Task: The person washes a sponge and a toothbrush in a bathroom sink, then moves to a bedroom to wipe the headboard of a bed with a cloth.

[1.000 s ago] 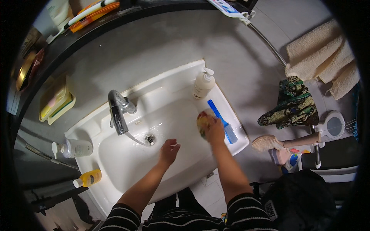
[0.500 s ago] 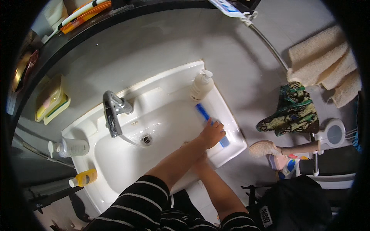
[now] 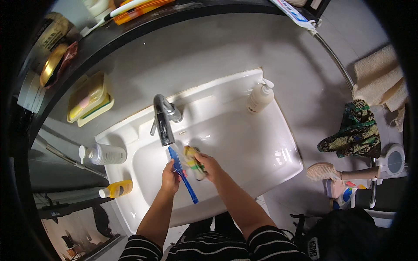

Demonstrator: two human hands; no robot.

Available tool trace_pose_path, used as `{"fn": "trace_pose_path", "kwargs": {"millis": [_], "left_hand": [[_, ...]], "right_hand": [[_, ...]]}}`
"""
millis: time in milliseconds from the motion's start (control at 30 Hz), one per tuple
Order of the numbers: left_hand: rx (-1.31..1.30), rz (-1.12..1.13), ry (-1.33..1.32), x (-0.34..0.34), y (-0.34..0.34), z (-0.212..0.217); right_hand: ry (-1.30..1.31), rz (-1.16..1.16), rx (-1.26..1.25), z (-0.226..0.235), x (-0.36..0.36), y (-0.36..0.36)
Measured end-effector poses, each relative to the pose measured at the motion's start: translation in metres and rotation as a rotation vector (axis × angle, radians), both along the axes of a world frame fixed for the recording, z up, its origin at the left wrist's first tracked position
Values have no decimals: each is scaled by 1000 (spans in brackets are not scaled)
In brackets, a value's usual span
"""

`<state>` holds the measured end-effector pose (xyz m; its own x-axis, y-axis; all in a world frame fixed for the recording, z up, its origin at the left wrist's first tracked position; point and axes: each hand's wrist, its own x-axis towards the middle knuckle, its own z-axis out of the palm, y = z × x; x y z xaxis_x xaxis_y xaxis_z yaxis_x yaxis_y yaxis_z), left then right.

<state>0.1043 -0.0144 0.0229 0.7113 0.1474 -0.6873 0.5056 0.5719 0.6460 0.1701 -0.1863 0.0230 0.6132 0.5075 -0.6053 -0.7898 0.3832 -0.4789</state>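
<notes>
From the head view, your left hand (image 3: 170, 177) is closed around a blue brush (image 3: 183, 175), and your right hand (image 3: 210, 166) is curled on a yellow-green sponge (image 3: 192, 160). Both sit over the white sink (image 3: 261, 148), just below the faucet (image 3: 164, 122). To scrub well, keep your grip near the brush's middle, hold the sponge pressed against its upper end, and work under the spout so drips land in the basin. The brush's long axis runs diagonally: its head points up toward the faucet, its handle end down-right toward you.
</notes>
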Motion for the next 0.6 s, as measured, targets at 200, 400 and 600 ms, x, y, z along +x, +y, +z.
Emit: {"fn": "trace_pose_path", "kwargs": {"millis": [200,400,600], "left_hand": [[90,69,0,10,-4,12],[-57,-71,-4,34,-38,51],[-39,-182,81,46,-61,49]], "right_hand": [[-179,94,-292,14,-5,60],[-689,-48,-570,40,40,-38],[-1112,41,-1646,71,121,-189]]}}
